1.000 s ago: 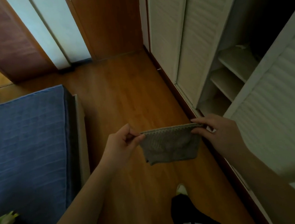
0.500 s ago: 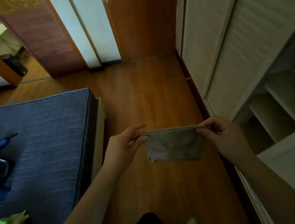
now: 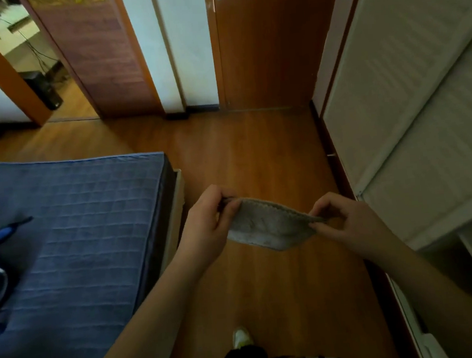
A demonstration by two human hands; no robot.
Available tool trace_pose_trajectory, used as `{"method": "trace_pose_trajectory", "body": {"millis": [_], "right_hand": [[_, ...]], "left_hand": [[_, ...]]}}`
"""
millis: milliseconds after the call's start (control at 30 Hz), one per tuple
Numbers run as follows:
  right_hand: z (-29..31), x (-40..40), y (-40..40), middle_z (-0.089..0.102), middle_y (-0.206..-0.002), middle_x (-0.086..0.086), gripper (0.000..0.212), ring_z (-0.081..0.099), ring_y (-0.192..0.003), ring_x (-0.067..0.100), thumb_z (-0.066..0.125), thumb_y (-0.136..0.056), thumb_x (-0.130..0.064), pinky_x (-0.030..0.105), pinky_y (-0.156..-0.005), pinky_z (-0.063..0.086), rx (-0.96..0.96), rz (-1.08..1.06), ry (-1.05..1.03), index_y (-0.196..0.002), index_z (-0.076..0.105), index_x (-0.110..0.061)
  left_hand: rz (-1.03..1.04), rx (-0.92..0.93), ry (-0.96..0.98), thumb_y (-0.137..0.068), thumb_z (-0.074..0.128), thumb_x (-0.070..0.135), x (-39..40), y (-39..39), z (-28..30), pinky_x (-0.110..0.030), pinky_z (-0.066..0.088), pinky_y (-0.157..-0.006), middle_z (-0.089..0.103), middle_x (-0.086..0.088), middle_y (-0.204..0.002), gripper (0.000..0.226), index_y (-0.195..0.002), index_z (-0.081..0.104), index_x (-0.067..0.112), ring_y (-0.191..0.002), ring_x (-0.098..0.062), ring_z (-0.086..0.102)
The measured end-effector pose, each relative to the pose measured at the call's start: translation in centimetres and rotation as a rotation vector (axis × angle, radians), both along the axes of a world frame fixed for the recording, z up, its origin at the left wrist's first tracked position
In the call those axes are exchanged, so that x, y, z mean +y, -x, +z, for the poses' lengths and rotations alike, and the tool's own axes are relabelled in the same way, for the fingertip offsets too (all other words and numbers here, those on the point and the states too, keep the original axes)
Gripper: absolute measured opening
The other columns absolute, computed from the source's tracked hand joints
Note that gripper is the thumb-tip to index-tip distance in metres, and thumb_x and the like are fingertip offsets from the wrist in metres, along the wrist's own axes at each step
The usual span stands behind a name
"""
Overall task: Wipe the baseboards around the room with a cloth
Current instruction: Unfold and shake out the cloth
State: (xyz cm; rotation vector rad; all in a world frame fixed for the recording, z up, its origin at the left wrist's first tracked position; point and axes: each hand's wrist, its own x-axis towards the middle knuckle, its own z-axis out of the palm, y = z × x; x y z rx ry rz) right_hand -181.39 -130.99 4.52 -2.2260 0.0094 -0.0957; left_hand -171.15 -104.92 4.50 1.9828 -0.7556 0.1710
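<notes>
1. Between the bed (image 3: 70, 222) on the left and the louvred wardrobe doors (image 3: 412, 123) on the right, the person stands on the wooden floor (image 3: 255, 154) with the cloth (image 3: 270, 227) held out in mid-air, near and centre.
2. Left hand (image 3: 208, 229) pinches the cloth's left top corner, fingers closed on the edge; right hand (image 3: 349, 220) pinches the right corner the same way.
3. Here's the change: half a second ago the cloth hung flat and level between the hands, and now the right corner dips lower, so the cloth slants and sags toward a fold.
4. More of the far wall shows now, with the open doorway (image 3: 37, 73) far left and the closed wooden door (image 3: 260, 42) straight ahead.
5. My read: the cloth is being readied, probably folded into a pad, and no wiping has begun.
6. Dark baseboard (image 3: 331, 153) runs along the foot of the wardrobe on the right, well apart from the cloth; that looks the nearest stretch to start on, and it means crouching down.
</notes>
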Motion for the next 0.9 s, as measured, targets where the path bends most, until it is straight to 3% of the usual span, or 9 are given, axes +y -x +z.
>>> {"method": "trace_pose_trajectory", "body": {"millis": [67,200,333,400,467,600,733,800,900], "right_hand": [[0.0,0.4,-2.7,0.064,-0.096,-0.022,0.028,0.062,-0.094,-0.002,0.075,-0.084,-0.015,0.012,-0.083,0.05,0.015,0.022,0.015,-0.098,0.059,-0.033],[-0.8,1.5,-6.9,0.057,-0.107,-0.024,0.043,0.054,-0.103,-0.008,0.076,-0.08,-0.037,0.017,-0.089,0.05,0.153,0.097,0.118,-0.115,0.051,-0.042],[-0.7,2.4,-11.4,0.047,-0.126,-0.023,0.059,0.046,-0.113,-0.009,0.073,-0.082,-0.044,0.019,-0.094,0.044,0.109,0.095,0.157,-0.134,0.046,-0.038],[-0.5,2.2,-13.9,0.049,-0.129,-0.021,0.056,0.047,-0.113,-0.009,0.069,-0.086,-0.043,0.018,-0.095,0.043,0.065,0.118,0.088,-0.136,0.047,-0.036],[-0.4,1.8,-16.5,0.057,-0.122,-0.016,0.043,0.053,-0.109,-0.004,0.065,-0.091,-0.039,0.02,-0.091,0.047,0.033,0.174,0.061,-0.131,0.054,-0.03],[-1.1,-0.4,-21.5,0.064,-0.092,-0.003,0.017,0.059,-0.084,0.01,0.058,-0.097,-0.029,0.038,-0.074,0.051,-0.038,0.187,0.086,-0.102,0.067,-0.016],[-1.2,-4.3,-26.0,0.063,-0.092,-0.01,0.013,0.058,-0.084,0.003,0.056,-0.098,-0.026,0.023,-0.073,0.05,-0.08,0.148,0.028,-0.102,0.067,-0.021],[-0.9,-6.5,-28.2,0.064,-0.091,-0.013,0.011,0.06,-0.083,0.003,0.056,-0.098,-0.029,0.019,-0.07,0.05,-0.051,0.141,-0.069,-0.1,0.067,-0.025],[-0.5,-9.6,-31.3,0.064,-0.091,-0.016,0.007,0.062,-0.086,0.002,0.058,-0.095,-0.032,0.02,-0.07,0.054,0.02,0.148,-0.159,-0.096,0.064,-0.034]], "left_hand": [[-0.028,-0.047,0.014,-0.091,0.055,0.039,0.2,-2.9,0.7,-0.009,0.043,-0.07,0.059,0.018,-0.086,0.003,-0.09,0.054,0.042,-0.082,0.001,0.058],[-0.095,-0.107,-0.027,-0.086,0.068,0.031,-0.4,-7.3,0.9,-0.009,0.045,-0.072,0.06,0.018,-0.084,0.009,-0.092,0.064,0.025,-0.081,0.002,0.059],[-0.154,-0.171,-0.086,-0.084,0.072,0.026,-1.7,-11.0,0.2,-0.007,0.046,-0.075,0.057,0.025,-0.086,0.016,-0.095,0.061,0.031,-0.084,0.006,0.059],[-0.169,-0.181,-0.102,-0.084,0.072,0.025,-2.7,-12.7,-0.2,-0.006,0.045,-0.074,0.053,0.029,-0.086,0.019,-0.097,0.06,0.033,-0.083,0.011,0.057],[-0.174,-0.17,-0.093,-0.086,0.072,0.027,-4.0,-14.6,-0.7,-0.007,0.045,-0.073,0.055,0.026,-0.088,0.016,-0.097,0.062,0.033,-0.082,0.01,0.057],[-0.134,-0.114,-0.08,-0.087,0.07,0.04,-7.2,-18.5,-1.4,-0.009,0.047,-0.071,0.062,0.02,-0.091,0.013,-0.099,0.065,0.037,-0.081,0.004,0.061],[-0.084,0.221,-0.073,-0.072,0.073,0.062,-10.1,-22.1,-1.5,-0.011,0.049,-0.081,0.064,0.026,-0.104,0.038,-0.106,0.057,0.059,-0.097,0.002,0.063],[-0.101,0.304,-0.102,-0.072,0.074,0.057,-11.7,-24.1,-2.1,-0.015,0.05,-0.082,0.067,0.023,-0.1,0.033,-0.102,0.06,0.059,-0.096,-0.001,0.065],[-0.063,0.276,-0.078,-0.081,0.068,0.052,-14.1,-26.5,-2.2,-0.013,0.047,-0.077,0.069,0.019,-0.095,0.014,-0.095,0.063,0.053,-0.091,-0.005,0.066]]}}
